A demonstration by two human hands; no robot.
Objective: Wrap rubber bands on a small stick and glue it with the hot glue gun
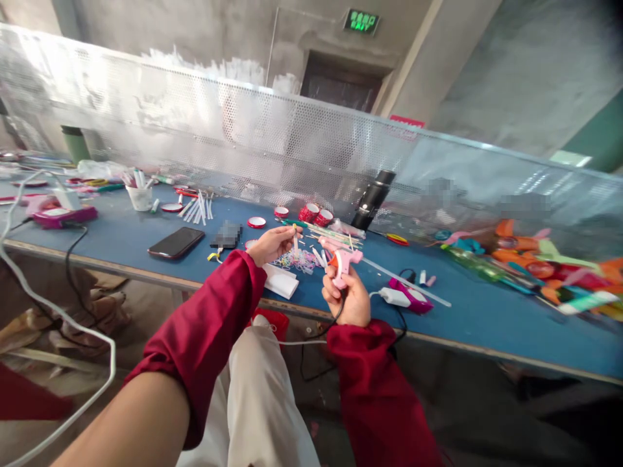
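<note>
My right hand (pixel 354 301) is wrapped round the handle of a pink hot glue gun (pixel 346 259), whose nozzle points left; a dark cord hangs below it. My left hand (pixel 270 245) is closed in a pinch on a small white stick (pixel 295 241) with a yellowish top, held upright left of the glue gun. Both hands are above the front of the blue table. Beneath the left hand lie a folded white paper (pixel 281 283) and a heap of thin, pale coloured loops (pixel 304 262). Short white sticks (pixel 320 257) lie between the hands.
Red tape rolls (pixel 309 213), a black bottle (pixel 372 200) and a perforated metal screen (pixel 214 133) stand behind. A phone (pixel 176 242) and white cup (pixel 141 198) are left. A purple-and-white power strip (pixel 409 297), cords and a colourful pile (pixel 540 259) lie right.
</note>
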